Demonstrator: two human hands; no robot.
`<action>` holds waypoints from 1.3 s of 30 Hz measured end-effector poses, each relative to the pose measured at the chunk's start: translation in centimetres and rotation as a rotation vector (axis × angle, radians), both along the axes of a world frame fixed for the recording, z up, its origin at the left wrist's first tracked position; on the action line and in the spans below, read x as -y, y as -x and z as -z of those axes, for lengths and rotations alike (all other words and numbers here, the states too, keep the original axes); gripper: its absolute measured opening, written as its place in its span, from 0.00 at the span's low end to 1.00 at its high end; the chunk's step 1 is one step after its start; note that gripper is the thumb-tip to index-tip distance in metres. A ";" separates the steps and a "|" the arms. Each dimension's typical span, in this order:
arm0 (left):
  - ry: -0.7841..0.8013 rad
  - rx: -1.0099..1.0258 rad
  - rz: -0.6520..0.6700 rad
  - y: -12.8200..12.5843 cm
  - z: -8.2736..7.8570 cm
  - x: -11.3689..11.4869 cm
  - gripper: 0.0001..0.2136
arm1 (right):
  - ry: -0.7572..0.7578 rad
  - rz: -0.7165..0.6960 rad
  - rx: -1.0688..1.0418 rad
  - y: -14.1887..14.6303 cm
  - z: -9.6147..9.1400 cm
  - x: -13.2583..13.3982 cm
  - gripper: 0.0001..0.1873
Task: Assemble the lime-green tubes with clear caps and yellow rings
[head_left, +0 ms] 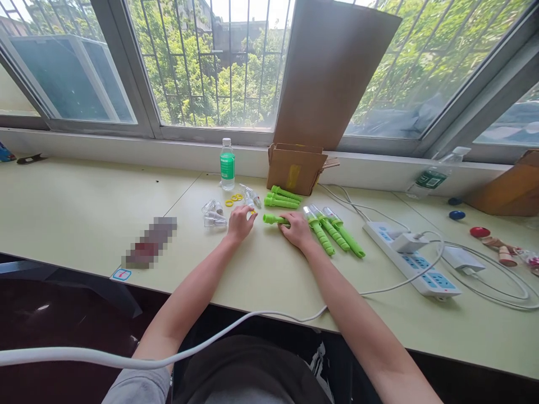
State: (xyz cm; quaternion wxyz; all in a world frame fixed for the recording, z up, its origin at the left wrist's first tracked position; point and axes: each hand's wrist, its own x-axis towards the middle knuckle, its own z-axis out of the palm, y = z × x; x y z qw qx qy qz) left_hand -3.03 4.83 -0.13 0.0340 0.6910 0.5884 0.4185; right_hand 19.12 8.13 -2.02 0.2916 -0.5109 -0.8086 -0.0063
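My left hand (pixel 241 224) is pinched, with a small yellow ring (pixel 253 212) at its fingertips. Fingers of my right hand (pixel 297 229) wrap a green plastic tube (pixel 270 219), whose wider end points toward my left hand. Beyond the left hand lie loose yellow rings (pixel 229 203) and clear plastic pieces (pixel 215 220). More clear pieces (pixel 251 195) rest just past its fingertips. Several plain green tubes (pixel 281 201) are at the foot of the box. Right of my right hand, 3 green tubes with clear tops (pixel 337 227) lie side by side.
Behind the work stand a water bottle (pixel 227 165) and a cardboard box (pixel 295 168). A white power strip (pixel 410 261) with chargers and cables lies to the right, near wooden toys (pixel 503 252). A white cable (pixel 269 314) crosses the front edge. A blurred object (pixel 151 244) lies left.
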 end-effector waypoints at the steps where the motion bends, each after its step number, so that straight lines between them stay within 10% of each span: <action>1: 0.001 0.009 0.011 0.0 0.0 0.0 0.09 | 0.000 -0.001 0.001 0.0 0.0 0.0 0.15; 39: -0.055 0.128 0.156 -0.3 0.3 0.2 0.08 | 0.010 -0.006 0.002 0.0 0.2 -0.2 0.15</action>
